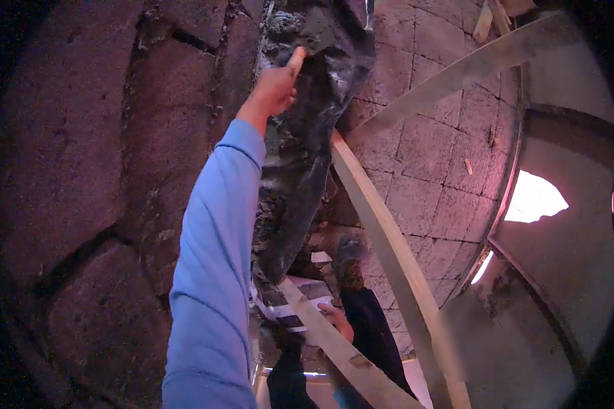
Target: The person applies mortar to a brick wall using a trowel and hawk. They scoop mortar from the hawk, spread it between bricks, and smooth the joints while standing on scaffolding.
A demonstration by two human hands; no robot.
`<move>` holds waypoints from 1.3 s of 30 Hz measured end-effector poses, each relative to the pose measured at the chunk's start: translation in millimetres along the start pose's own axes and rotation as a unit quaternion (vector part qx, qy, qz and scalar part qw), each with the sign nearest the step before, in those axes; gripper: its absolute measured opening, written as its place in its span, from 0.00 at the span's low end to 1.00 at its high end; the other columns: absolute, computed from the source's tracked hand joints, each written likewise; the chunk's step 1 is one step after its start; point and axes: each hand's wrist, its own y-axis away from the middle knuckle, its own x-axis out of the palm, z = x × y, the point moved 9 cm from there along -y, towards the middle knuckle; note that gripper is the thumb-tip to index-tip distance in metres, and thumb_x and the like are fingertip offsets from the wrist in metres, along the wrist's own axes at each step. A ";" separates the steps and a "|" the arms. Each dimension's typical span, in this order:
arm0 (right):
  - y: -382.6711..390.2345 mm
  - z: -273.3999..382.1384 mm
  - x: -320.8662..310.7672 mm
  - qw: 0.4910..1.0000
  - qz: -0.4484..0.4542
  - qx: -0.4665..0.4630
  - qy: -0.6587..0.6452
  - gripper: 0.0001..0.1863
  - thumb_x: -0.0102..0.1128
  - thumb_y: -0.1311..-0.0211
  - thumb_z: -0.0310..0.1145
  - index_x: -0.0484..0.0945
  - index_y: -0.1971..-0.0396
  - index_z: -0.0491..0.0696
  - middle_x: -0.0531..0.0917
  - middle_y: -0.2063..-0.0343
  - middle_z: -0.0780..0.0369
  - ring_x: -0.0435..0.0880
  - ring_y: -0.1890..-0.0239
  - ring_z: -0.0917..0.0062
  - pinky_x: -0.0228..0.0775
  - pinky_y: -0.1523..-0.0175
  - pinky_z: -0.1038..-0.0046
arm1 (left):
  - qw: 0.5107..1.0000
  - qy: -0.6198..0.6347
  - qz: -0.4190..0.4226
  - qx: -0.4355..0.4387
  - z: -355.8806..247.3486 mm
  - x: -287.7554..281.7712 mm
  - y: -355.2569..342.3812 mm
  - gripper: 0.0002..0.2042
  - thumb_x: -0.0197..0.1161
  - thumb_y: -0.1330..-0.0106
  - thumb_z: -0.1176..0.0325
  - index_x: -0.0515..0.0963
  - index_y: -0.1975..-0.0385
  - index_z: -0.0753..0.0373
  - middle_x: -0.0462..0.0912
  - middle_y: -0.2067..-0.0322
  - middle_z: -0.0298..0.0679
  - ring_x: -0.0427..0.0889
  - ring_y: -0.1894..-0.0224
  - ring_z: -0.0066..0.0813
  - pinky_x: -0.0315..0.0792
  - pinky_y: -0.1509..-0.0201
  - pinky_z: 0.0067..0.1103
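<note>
The left hand [274, 92] is up near 12 o'clock. Its fingers are curled tight around a short tan handle [298, 60], maybe a trowel's. The far end is hard to tell from the grey paste [286, 24] there. Under it, a shiny dark sheet [301, 194] runs down from 12 o'clock toward 6 o'clock, beside the big brown blocks [68, 136].

The job looks part done to me. Some paste is on the sheet, but it is lumpy. Dark folds show lower down, so I guess that bit is not done.

The right hand [336, 320] is near 6 o'clock, by a dark thing with pale stripes [297, 310]. A wooden board [344, 354] hides some of it, so I can't tell if its fingers hold anything.

I see no brands, labels or words I can read.
</note>
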 end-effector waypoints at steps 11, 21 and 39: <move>-2.7 28.1 7.9 0.998 -0.006 0.037 -0.042 0.17 0.74 0.47 0.33 0.81 0.60 0.44 0.81 0.46 0.53 0.82 0.50 0.72 0.71 0.43 0.73 | 0.994 0.069 -0.087 -0.003 21.2 -16.5 -22.3 0.33 0.65 0.44 0.32 0.76 0.69 0.64 0.75 0.78 0.38 0.74 0.80 0.29 0.66 0.81 0.26; 2.9 -85.2 10.4 0.994 0.037 0.044 0.088 0.46 0.80 0.54 0.34 0.65 0.34 0.43 0.82 0.54 0.58 0.81 0.52 0.76 0.71 0.44 0.74 | 0.973 -0.133 -0.191 0.004 25.9 -30.7 -53.0 0.36 0.54 0.34 0.33 0.82 0.64 0.70 0.85 0.71 0.46 0.85 0.72 0.39 0.75 0.72 0.33; 6.9 -48.3 5.9 0.992 0.011 -0.024 0.125 0.44 0.80 0.54 0.38 0.68 0.36 0.42 0.79 0.46 0.56 0.80 0.48 0.73 0.72 0.43 0.71 | 0.984 0.096 -0.147 -0.029 39.4 13.0 -80.7 0.21 0.62 0.32 0.51 0.76 0.61 0.68 0.81 0.65 0.46 0.83 0.71 0.34 0.75 0.74 0.35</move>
